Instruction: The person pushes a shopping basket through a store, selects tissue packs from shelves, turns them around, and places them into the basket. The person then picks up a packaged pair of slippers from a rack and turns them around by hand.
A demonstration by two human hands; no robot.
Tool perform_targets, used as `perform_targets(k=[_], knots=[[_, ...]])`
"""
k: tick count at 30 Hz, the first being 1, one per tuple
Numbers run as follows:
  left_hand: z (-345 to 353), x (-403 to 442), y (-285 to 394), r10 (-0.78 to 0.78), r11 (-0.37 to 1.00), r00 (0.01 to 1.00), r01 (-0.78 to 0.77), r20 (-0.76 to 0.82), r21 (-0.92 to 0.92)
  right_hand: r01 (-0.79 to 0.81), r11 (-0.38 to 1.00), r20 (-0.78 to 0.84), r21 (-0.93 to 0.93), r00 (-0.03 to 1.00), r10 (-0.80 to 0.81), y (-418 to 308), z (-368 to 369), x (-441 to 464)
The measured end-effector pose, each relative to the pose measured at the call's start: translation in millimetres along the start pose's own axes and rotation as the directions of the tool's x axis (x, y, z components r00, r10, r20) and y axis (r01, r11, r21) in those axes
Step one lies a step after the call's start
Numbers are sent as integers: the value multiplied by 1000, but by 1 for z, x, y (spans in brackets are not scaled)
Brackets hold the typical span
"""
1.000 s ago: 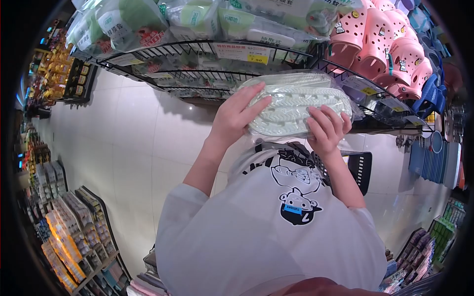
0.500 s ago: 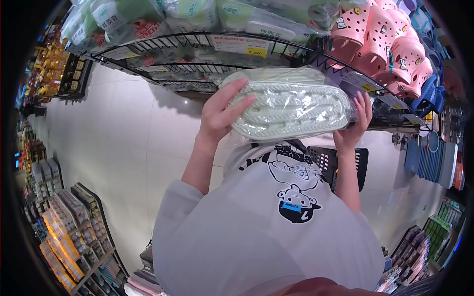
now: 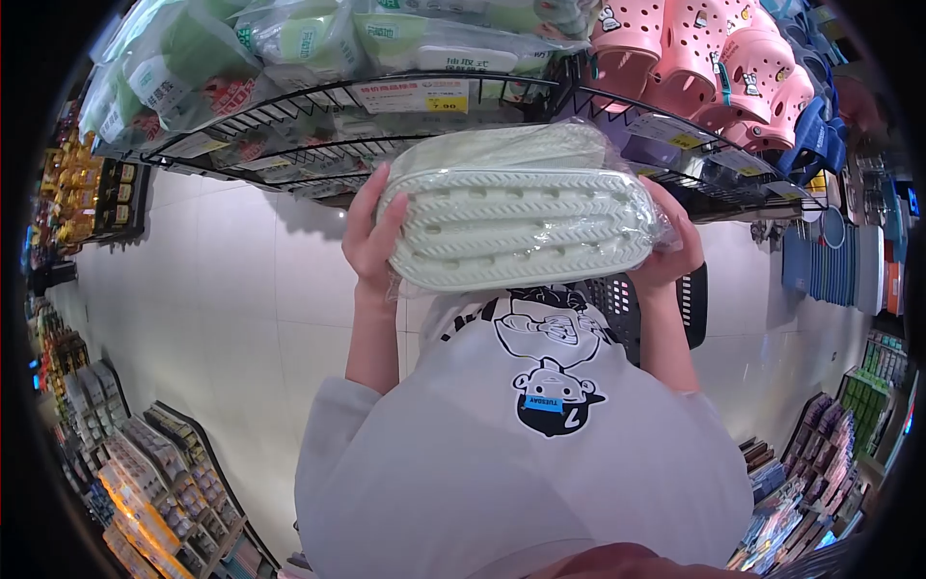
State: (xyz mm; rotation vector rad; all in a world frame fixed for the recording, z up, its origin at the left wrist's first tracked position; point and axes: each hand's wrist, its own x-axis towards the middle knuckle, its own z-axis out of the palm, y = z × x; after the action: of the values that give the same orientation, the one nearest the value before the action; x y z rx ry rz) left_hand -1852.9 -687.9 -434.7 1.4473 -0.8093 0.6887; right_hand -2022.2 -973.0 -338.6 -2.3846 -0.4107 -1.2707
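Observation:
A pair of pale green slippers [image 3: 521,227] in clear plastic wrap is held out in front of my chest, the ridged sole facing up toward me. My left hand [image 3: 374,232] grips one end, fingers curled over the edge. At the opposite end my right hand [image 3: 672,236] wraps round the package, with part of its fingers hidden behind the plastic. The slippers lie nearly level across the view, just short of the wire shelf.
A black wire shelf [image 3: 338,92] of green bagged goods [image 3: 309,43] spans the top. Pink clogs [image 3: 685,58] hang at upper right beside blue footwear [image 3: 815,135]. A black basket [image 3: 693,307] is partly hidden behind my right forearm. Stocked shelves stand at both sides.
The wrapped slippers have shifted left and slightly down in the view, with the sole turned more squarely toward me. Both hands have moved with them and keep their hold.

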Motion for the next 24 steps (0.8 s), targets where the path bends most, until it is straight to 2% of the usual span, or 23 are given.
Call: perform_targets(k=[2,6,8,9,12,13,14,17,19,22,24], knots=[[-3,-6,-4,-29,1000,1000,29,-9,-10,-25,1000,21,11,999,25,-2,2,-8],[-6,-5,-7,23,999,1000,-23,1,44,-19,1000,-41,-11,999,19,-6,4,-13],[-10,-4,-9,41,998,999,-41,13,49,3,1000,66,9,998,-3,0,-3,-22],[-10,-4,-8,49,997,999,-49,13,64,0,1000,62,9,998,0,-3,0,-18],[-15,-4,-13,95,989,993,-101,66,107,59,993,23,-99,998,-57,-16,-1,-1],[-17,-4,-15,132,980,985,-146,109,137,70,980,74,-187,996,-57,-20,-2,4],[-17,-3,-15,131,980,985,-146,112,137,87,958,125,-272,991,-54,-22,-2,6],[-13,-2,-10,111,983,987,-126,113,136,27,968,61,-249,998,-12,-22,1,0],[-7,-3,-8,45,996,999,-44,-13,82,7,975,14,-222,1000,-5,-21,5,1],[-7,-3,-9,42,995,999,-40,-22,88,141,942,43,-303,990,-134,-15,5,7],[-14,-1,-11,49,993,998,-53,39,105,119,952,63,-281,992,-105,-14,2,5]])
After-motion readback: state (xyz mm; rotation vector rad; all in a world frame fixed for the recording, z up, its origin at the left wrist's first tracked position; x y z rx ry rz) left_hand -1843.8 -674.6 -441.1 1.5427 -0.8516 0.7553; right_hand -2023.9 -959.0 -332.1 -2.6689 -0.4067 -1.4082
